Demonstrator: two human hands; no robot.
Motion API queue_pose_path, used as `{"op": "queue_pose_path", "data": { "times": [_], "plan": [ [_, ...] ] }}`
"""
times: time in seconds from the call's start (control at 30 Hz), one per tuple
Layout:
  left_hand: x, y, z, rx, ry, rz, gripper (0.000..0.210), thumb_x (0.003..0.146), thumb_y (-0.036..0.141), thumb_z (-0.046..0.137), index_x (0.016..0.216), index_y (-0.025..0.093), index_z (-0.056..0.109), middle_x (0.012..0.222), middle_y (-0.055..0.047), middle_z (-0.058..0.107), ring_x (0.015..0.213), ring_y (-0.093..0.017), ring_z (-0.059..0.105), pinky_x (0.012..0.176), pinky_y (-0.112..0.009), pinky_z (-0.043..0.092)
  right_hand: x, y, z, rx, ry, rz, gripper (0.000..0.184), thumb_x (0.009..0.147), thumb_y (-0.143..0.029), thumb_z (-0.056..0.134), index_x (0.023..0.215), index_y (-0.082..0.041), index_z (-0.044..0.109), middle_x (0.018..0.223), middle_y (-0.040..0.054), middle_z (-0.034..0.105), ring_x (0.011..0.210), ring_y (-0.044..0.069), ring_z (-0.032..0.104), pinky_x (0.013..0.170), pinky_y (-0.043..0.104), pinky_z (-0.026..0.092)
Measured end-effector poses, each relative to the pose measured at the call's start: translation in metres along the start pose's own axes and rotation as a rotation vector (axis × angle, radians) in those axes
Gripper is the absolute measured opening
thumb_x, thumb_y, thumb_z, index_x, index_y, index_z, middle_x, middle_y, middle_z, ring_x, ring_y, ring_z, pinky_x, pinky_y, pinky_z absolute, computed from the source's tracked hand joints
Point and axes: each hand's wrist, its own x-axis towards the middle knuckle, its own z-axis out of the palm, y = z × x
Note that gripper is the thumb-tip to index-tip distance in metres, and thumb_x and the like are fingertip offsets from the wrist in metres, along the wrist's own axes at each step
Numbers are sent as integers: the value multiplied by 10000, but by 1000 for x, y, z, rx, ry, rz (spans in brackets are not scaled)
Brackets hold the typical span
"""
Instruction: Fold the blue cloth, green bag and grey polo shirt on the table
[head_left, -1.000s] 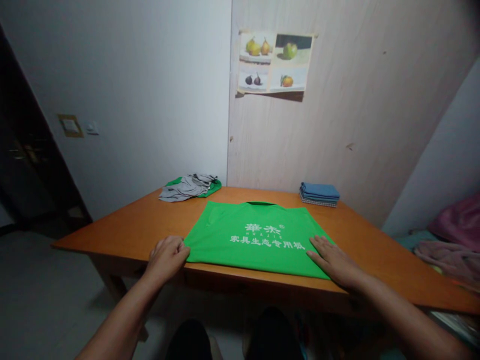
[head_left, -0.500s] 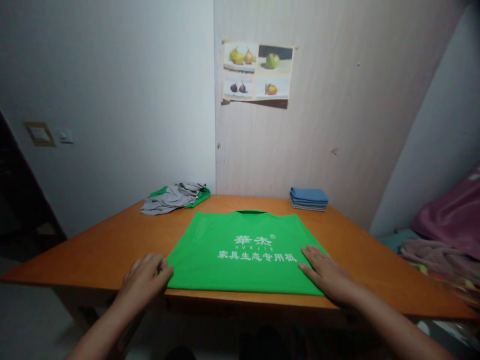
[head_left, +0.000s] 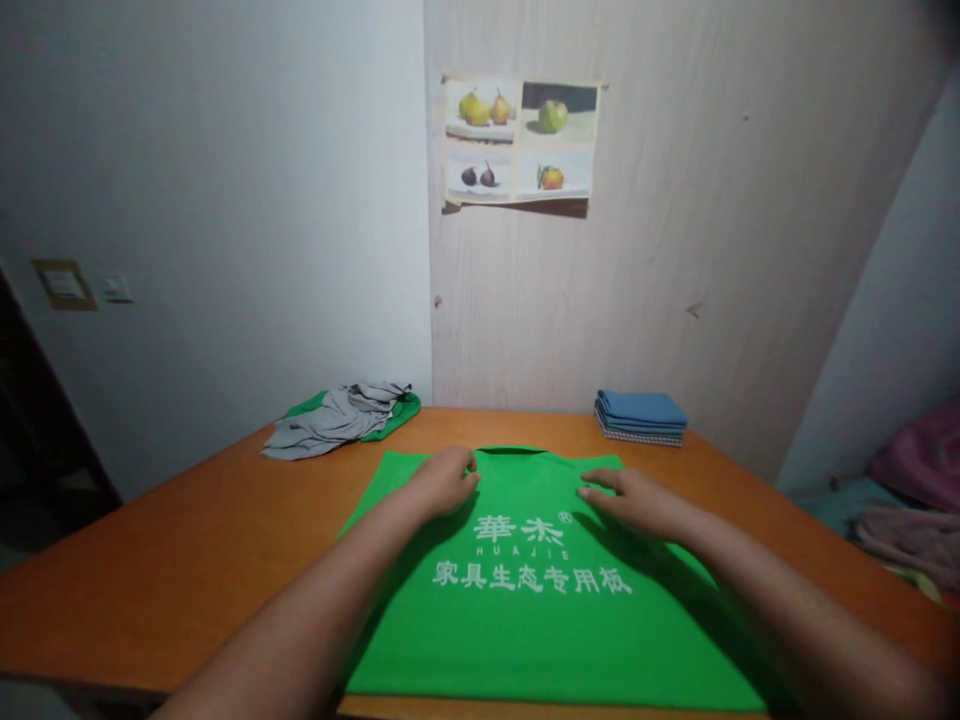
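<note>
A green shirt (head_left: 525, 640) with white lettering lies flat in front of me, its sides folded in and its collar at the far end. Over its upper left part hovers my left hand (head_left: 448, 482), fingers loosely bent, thumb and forefinger a little apart and nothing seen in them. On the other side, my right hand (head_left: 630, 502) reaches over the upper right part with fingers stretched toward the collar. It holds nothing. Both arms cast shadows on the cloth.
The orange wooden table (head_left: 300, 540) meets the wall at the back. A crumpled grey garment (head_left: 334, 422) with green cloth under it lies at the back left. A stack of folded blue cloths (head_left: 641, 415) stands at the back right. A pinkish blanket (head_left: 911, 545) is beyond the right edge.
Both hands have left the near corners of the shirt and moved forward and inward toward the collar. The view has come closer to the table. The shirt stays flat.
</note>
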Motion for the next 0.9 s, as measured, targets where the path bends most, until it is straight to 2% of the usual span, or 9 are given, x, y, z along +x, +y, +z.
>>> {"op": "queue_pose_path", "data": {
  "times": [0.1, 0.17, 0.3, 0.37, 0.53, 0.67, 0.77, 0.83, 0.9],
  "plan": [
    [31, 7, 24, 5, 34, 17, 275, 927, 314, 559, 1152, 183, 645, 1208, -120, 685, 1114, -253, 625, 959, -344, 467, 37, -13, 5, 7, -32, -24, 501, 934, -442, 530, 1289, -128, 689, 1335, 165, 665, 1225, 318, 627, 1076, 428, 453],
    [41, 10, 40, 8, 63, 49, 371, 935, 353, 563, 1260, 179, 599, 1307, -133, 638, 1222, -264, 574, 1045, -365, 428, 61, -21, 10, 12, -5, -18, 517, 943, -427, 525, 1335, -116, 653, 1371, 162, 642, 1265, 306, 600, 1099, 407, 431],
    [40, 7, 69, 47, 65, 112, 386, 959, 425, 526, 1264, 198, 594, 1382, -137, 587, 1305, -291, 517, 1108, -430, 392, 99, -33, 30, -6, 129, 19, 578, 983, -432, 473, 1485, -147, 502, 1516, 137, 513, 1429, 279, 434, 1198, 405, 296],
    [35, 4, 77, 57, 45, 127, 362, 981, 432, 481, 1221, 199, 617, 1358, -138, 598, 1294, -297, 524, 1099, -453, 400, 108, -36, 46, -33, 114, 2, 628, 995, -459, 450, 1528, -129, 430, 1583, 148, 417, 1487, 273, 335, 1225, 401, 234],
    [31, -3, 80, 37, 55, 161, 351, 979, 449, 483, 1191, 213, 633, 1308, -126, 618, 1254, -300, 540, 1074, -459, 415, 99, -32, 86, -149, -98, 20, 695, 1008, -552, 354, 1536, -104, 407, 1626, 186, 314, 1522, 317, 239, 1222, 489, 194],
    [38, -4, 74, 2, 114, 72, 311, 966, 425, 505, 1150, 208, 631, 1228, -120, 644, 1195, -279, 573, 1028, -405, 442, 91, -27, 96, -155, -99, 38, 734, 1018, -591, 246, 1561, -112, 367, 1653, 157, 253, 1543, 307, 166, 1232, 514, 130],
    [42, -6, 71, 12, 183, -1, 432, 989, 422, 449, 1342, 189, 537, 1427, -141, 551, 1356, -279, 470, 1127, -411, 360, 91, -27, 94, -154, -101, 42, 741, 1016, -600, 244, 1567, -119, 356, 1655, 153, 249, 1546, 302, 154, 1235, 509, 112],
    [43, -8, 71, 43, 128, -5, 552, 1004, 479, 393, 1470, 188, 436, 1588, -136, 398, 1483, -293, 318, 1201, -459, 254, 91, -28, 93, -155, -102, 48, 743, 1014, -607, 243, 1573, -128, 345, 1656, 149, 246, 1548, 297, 147, 1236, 502, 106],
    [42, -10, 74, 73, 2, -9, 630, 1007, 546, 331, 1526, 193, 384, 1649, -125, 291, 1532, -311, 211, 1221, -534, 179, 91, -29, 92, -153, -102, 47, 745, 1015, -611, 235, 1578, -134, 334, 1659, 146, 242, 1549, 291, 143, 1236, 496, 105]
  ]
}}
